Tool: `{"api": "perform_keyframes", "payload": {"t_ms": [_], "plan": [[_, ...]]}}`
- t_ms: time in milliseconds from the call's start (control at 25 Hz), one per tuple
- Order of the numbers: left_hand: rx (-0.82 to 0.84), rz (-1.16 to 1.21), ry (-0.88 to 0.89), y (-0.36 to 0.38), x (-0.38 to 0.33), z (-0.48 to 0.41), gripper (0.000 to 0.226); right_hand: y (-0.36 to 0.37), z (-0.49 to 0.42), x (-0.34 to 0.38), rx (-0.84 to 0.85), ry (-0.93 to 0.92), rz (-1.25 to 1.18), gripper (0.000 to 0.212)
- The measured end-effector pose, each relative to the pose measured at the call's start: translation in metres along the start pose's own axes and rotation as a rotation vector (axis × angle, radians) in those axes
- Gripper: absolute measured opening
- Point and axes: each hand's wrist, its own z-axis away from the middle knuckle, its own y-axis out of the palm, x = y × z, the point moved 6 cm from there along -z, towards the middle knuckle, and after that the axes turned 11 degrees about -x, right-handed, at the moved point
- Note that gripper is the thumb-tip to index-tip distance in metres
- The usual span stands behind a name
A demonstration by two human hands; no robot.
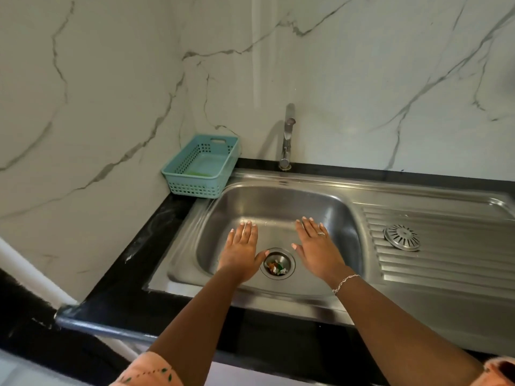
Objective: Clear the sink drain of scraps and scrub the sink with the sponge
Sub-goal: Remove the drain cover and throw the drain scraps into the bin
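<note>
Hovering over the sink (278, 199), both hands are spread flat, palms down, with nothing in them. The left hand (242, 252) has its fingers (246, 232) straight and close together, the thumb reaching towards the drain (289, 259). The right hand (316, 246) has straight fingers a little fanned, with a ring on one and a bracelet (345, 282) at the wrist. Whether either palm touches the steel I cannot tell.

The drain sits in the basin floor between the two hands, open and uncovered. Scraps (276, 268) lie in its cup: a small crumpled heap of orange, brown, green and silvery bits. The steel basin is dull and streaked, with a soft sheen on its back wall.

A round slotted lid (401, 237) rests on the ribbed drainboard (446, 263), well right of the basin. A tap (287, 140) stands behind the sink at the marble wall. A teal basket (195, 188) sits on the black surface (133, 274) in the corner, just beside the sink's back left rim. Something flat and green (199, 173) lies in it; whether it is the sponge cannot be told.
</note>
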Motion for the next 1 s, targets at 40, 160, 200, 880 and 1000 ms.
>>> {"api": "perform_keyframes", "payload": {"t_ms": [40,160,200,880,1000], "plan": [[0.012,0.005,0.016,0.004,0.001,-0.011,0.068,0.004,-0.006,-0.006,0.007,0.01,0.001,0.058],[0.022,0.034,0.069,0.013,0.004,-0.041,0.065,0.019,-0.027,-0.021,0.013,0.03,0.0,0.055],[0.026,0.034,0.088,0.016,0.005,-0.049,0.063,0.025,-0.034,-0.025,0.019,0.035,-0.003,0.054],[0.314,-0.057,0.239,0.147,0.001,-0.117,0.025,0.127,-0.055,-0.06,0.287,0.155,-0.075,0.039],[0.352,-0.124,0.26,0.165,-0.001,-0.123,0.027,0.139,-0.057,-0.058,0.317,0.138,-0.089,0.04]]}}
